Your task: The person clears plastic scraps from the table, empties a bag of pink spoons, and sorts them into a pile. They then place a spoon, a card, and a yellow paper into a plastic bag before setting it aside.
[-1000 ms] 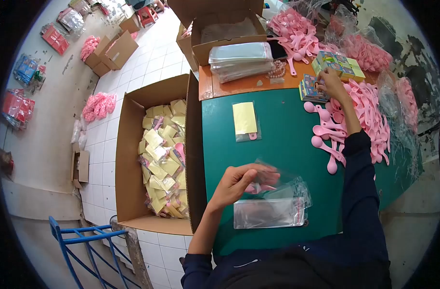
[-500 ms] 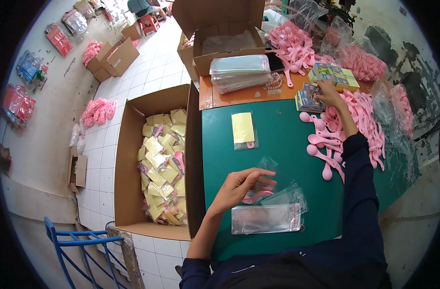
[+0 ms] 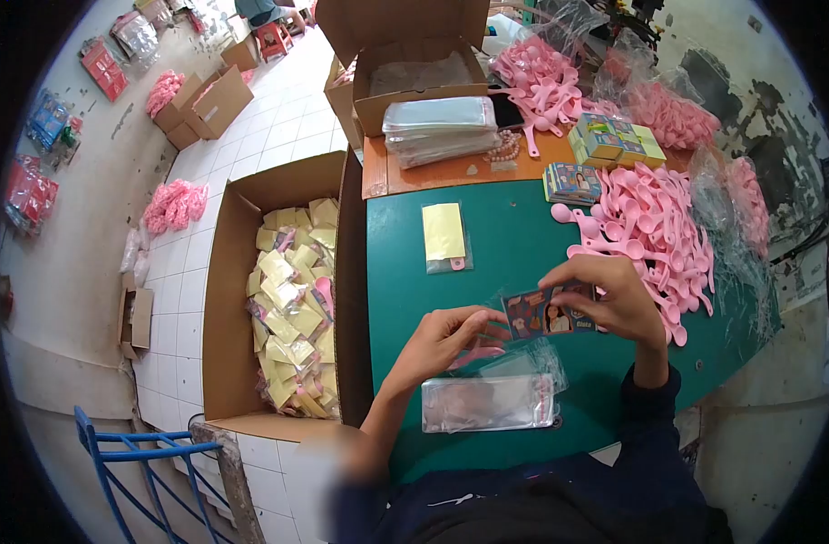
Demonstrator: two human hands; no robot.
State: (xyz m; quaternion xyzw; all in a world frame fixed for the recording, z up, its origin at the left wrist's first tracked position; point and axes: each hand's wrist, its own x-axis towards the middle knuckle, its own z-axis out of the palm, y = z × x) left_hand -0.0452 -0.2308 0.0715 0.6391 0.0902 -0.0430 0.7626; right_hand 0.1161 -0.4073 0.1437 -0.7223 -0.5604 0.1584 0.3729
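Observation:
My right hand pinches a printed card with a picture on a dark blue ground. The card's left end is right at the fingertips of my left hand. Those fingers hold a clear plastic bag, mostly hidden by the hand and card. A pink measuring spoon shows beneath my left hand. Just below lies a stack of clear plastic bags on the green table. Farther up, a packed bag with a pale yellow card lies flat, a pink handle tip showing.
Left of the table stands a large cardboard box full of packed bags. Pink spoons pile up at the right, beside card stacks. More clear bags and an opened carton sit at the back. A blue metal frame stands lower left.
My right hand has come from the card stack down to my left hand, bringing a card. My left hand stays near the bag stack. The view has shifted slightly.

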